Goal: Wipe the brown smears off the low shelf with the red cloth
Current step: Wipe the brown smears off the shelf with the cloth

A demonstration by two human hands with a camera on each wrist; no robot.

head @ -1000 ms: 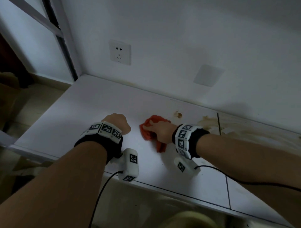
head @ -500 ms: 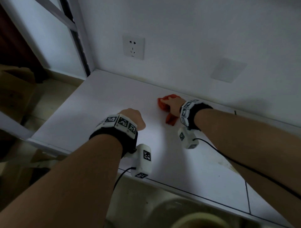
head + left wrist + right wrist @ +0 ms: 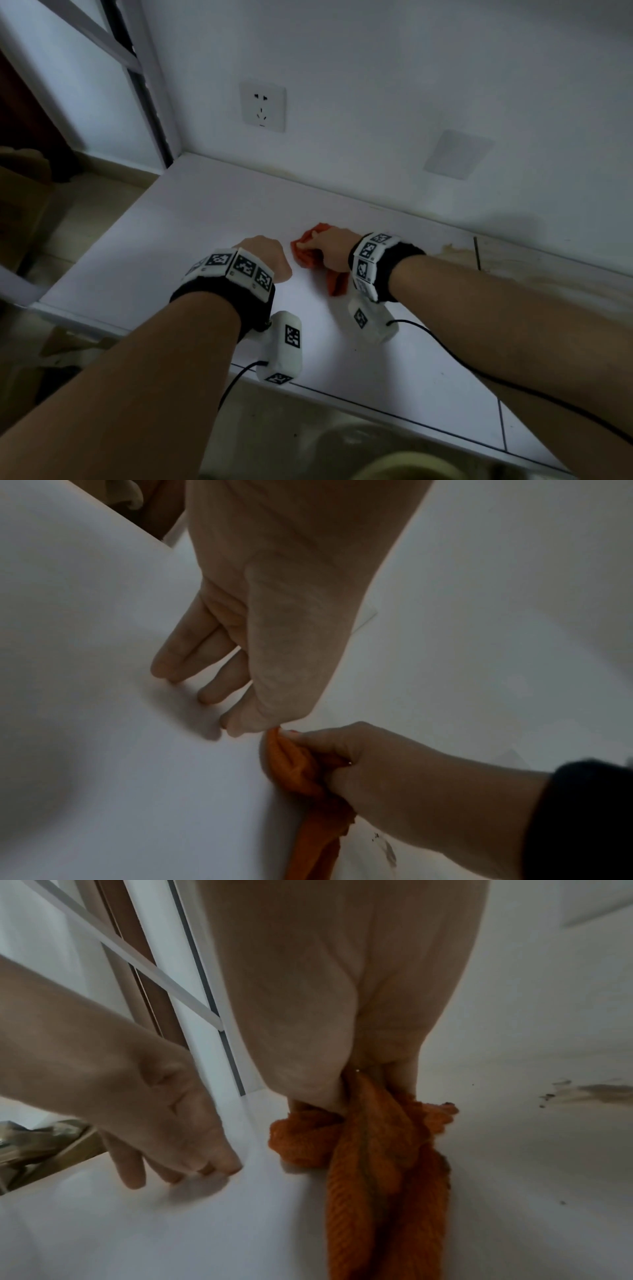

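The low white shelf runs along the wall. My right hand grips the bunched red cloth and presses it on the shelf; a tail of cloth trails back under the wrist. The right wrist view shows the cloth squeezed in my fist. My left hand sits just left of the cloth, with straight fingertips resting on the shelf and holding nothing. Brown smears lie to the right of the cloth, near the tile joint, and spread over the right tile.
A wall socket and a blank plate sit on the wall behind. A metal door frame bounds the shelf's left end. The shelf's front edge is near my forearms. Camera cables trail across it.
My right hand swept the cloth out toward the wall, then back beside my left hand. My left hand stayed planted on the shelf.
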